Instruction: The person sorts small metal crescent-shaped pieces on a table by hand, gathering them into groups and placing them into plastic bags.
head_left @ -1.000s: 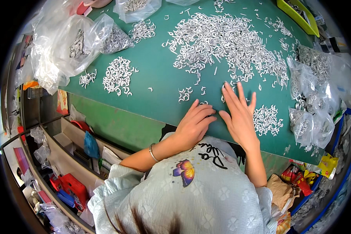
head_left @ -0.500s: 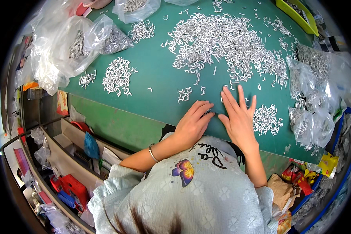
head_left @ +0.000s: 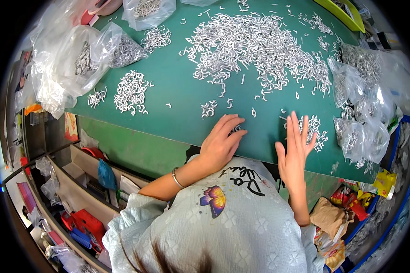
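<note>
while the left hand [head_left: 221, 144] is lying palm down on the green table [head_left: 177, 91], its fingers are covering a few small silver metal pieces [head_left: 236, 129] that are showing between the fingertips near the table's front edge; the fingers are lying loosely spread and only slightly curled, pressing on the pieces rather than closing around them, and whether any piece is pinched underneath cannot be told. the right hand [head_left: 295, 148] is resting flat just to the right, fingers stretched out and fanned, holding nothing, its fingertips reaching into a small heap of the same pieces [head_left: 315, 132]. the two hands are lying apart, with bare green surface between them. a silver bracelet [head_left: 176, 178] is sitting on the left wrist. a little cluster of pieces [head_left: 208, 109] is lying just beyond the left hand, and a large spread pile [head_left: 255, 45] is covering the middle and far part of the table. a separate medium heap [head_left: 131, 91] is lying well to the left. clear plastic bags [head_left: 73, 59] with more pieces are crowding the far left corner, and further filled bags [head_left: 360, 100] are lining the right edge. a yellow-green tray [head_left: 346, 16] is sitting at the far right corner.
</note>
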`<state>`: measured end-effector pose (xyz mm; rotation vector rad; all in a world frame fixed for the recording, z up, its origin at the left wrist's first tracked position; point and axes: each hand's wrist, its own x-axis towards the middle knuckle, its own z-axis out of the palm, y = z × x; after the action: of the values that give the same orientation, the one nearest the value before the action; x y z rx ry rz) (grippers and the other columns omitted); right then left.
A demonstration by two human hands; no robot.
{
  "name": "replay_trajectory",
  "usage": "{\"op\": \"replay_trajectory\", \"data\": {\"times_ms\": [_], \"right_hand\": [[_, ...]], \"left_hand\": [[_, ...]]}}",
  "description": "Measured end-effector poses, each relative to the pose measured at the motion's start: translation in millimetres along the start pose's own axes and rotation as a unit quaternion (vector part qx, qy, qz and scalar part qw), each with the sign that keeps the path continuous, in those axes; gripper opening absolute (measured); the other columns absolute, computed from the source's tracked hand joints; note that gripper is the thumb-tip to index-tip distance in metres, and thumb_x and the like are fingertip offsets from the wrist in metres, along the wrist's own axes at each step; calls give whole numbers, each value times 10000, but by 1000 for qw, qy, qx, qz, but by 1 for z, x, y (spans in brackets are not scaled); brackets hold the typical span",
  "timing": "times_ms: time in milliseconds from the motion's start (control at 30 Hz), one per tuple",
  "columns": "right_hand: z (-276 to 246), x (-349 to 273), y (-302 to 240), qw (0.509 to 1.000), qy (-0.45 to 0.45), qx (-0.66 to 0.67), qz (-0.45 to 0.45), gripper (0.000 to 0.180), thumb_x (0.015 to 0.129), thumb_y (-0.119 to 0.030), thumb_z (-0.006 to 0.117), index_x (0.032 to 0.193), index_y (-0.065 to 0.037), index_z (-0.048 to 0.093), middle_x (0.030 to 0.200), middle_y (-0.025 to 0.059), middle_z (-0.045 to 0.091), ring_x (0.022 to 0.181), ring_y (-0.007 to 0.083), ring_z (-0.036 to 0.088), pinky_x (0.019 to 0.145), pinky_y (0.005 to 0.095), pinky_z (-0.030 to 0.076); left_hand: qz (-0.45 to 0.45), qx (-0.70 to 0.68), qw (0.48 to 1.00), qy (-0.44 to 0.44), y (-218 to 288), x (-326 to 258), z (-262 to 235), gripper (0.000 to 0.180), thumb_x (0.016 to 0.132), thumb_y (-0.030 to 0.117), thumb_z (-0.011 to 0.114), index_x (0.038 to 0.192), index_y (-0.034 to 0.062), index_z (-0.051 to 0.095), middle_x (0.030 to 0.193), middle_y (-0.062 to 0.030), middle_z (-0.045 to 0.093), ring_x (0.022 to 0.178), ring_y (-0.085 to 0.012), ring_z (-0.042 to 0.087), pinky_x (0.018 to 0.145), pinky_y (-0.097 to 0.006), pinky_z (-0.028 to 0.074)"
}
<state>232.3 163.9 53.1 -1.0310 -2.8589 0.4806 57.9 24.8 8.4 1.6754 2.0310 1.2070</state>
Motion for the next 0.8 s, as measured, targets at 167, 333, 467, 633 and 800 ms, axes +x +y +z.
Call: {"op": "replay_trajectory", "data": {"times_ms": [167,333,467,633,800], "right_hand": [[12,24,3,998,-1,-56,-15,575,928,-265,594,1420,-17,433,1537,55,358,1464,368,189,1104,684,47],[4,20,25,991,12,-117,64,557,947,-301,568,1421,-36,443,1542,36,353,1462,372,190,1109,689,51],[-4,14,10,995,21,-92,34,574,919,-299,598,1408,-31,462,1552,43,334,1462,373,188,1111,687,55],[18,10,-3,994,73,-84,-14,425,875,-159,646,1278,-43,573,1379,57,495,1366,345,348,1100,640,128],[26,28,7,982,187,-16,-17,216,805,-66,710,1021,-65,700,1032,41,616,1087,232,544,1023,478,261]], "left_hand": [[-6,-2,1000,3,-1,0,1,308,744,-45,672,1046,7,634,1245,-152,551,1234,-370,488,1068,-487,399],[-5,0,1000,-2,-1,-1,0,310,745,-44,672,1049,5,633,1247,-150,550,1241,-361,487,1084,-491,390],[-1,2,1000,-5,-4,-2,2,318,743,-43,675,1055,1,633,1244,-151,552,1243,-359,487,1085,-501,388],[-17,-18,999,28,2,4,-1,255,782,-57,679,1026,12,653,1189,-128,592,1176,-361,539,1017,-493,428],[0,11,999,41,5,27,-9,278,795,-32,677,1065,25,642,1189,-115,592,1132,-336,541,965,-454,426]]}}
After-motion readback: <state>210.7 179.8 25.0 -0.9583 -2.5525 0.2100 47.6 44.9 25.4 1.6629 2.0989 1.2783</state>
